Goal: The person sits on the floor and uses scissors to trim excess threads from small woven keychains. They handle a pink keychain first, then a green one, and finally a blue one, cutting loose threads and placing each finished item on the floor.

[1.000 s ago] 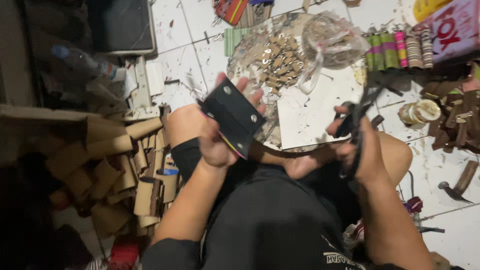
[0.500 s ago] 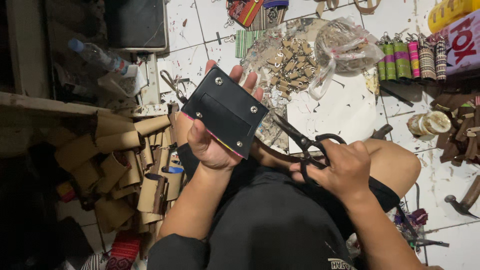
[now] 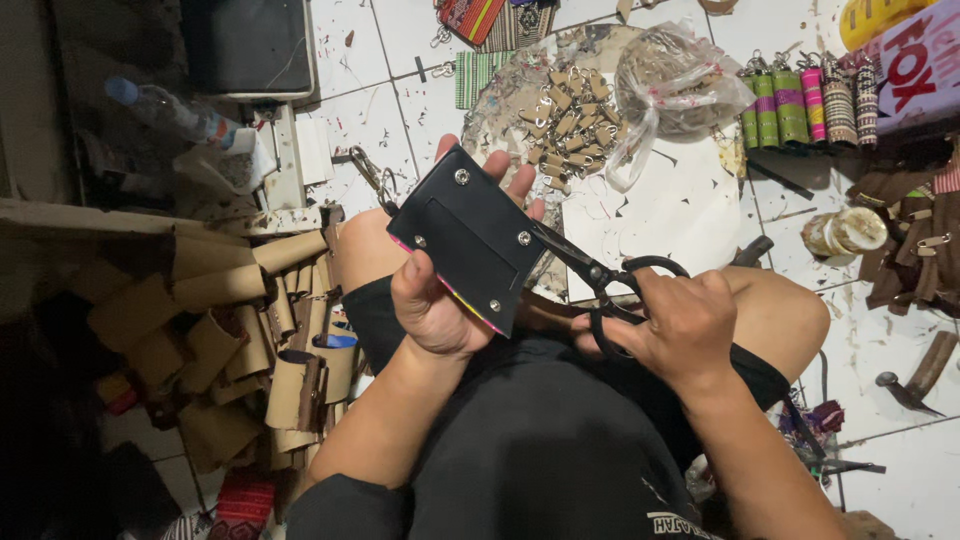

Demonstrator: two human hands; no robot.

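My left hand [image 3: 440, 300] holds up a black leather pouch [image 3: 468, 235] with silver rivets at its corners and a coloured edge along its lower side. My right hand [image 3: 685, 325] grips black scissors [image 3: 600, 272] by the handles. Their blades point left and touch the pouch's right edge. Both hands are over my lap, above my black shirt and bent knees.
Rolls of brown leather [image 3: 230, 320] are piled on the left. A heap of brown tabs with metal clips [image 3: 565, 115] and a clear plastic bag [image 3: 675, 90] lie ahead on the white tiled floor [image 3: 690, 210]. Striped woven pouches [image 3: 810, 100] stand at upper right; a hammer [image 3: 915, 375] lies at right.
My right hand brought the scissors in from the right until the blades met the pouch's edge. My left hand has turned the pouch and raised it slightly.
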